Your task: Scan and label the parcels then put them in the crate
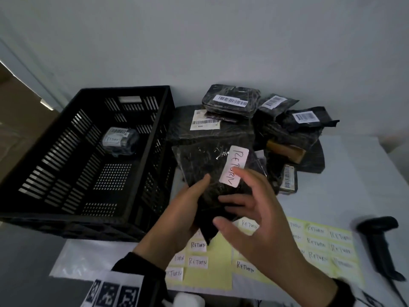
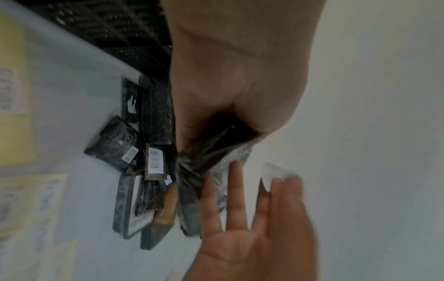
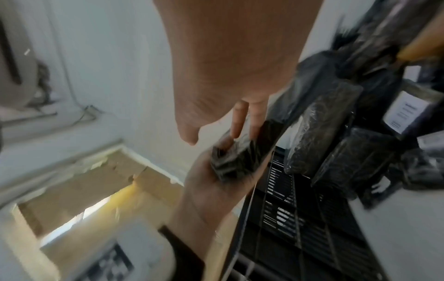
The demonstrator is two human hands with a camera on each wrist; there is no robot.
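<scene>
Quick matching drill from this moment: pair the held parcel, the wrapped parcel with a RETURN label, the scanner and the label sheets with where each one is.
Things:
1. held parcel
2. small wrapped parcel
3. scanner
4. label sheets

Places:
A. inside the crate
B. flat on the table, under the hands
C. in the left hand
D. lying at the table's right edge

Pairs: 1-C, 2-A, 3-D, 4-B

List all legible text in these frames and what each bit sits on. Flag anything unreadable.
"RETURN", handwritten, on the white label stuck to the held parcel.
"RETURN" on the label of the parcel in the crate.
"RETURN" on the loose labels on the yellow sheets, repeated on each.
Barcodes and small print on the piled parcels: too small to read.
Black and white marker squares at the wrist: patterns, no words.
</scene>
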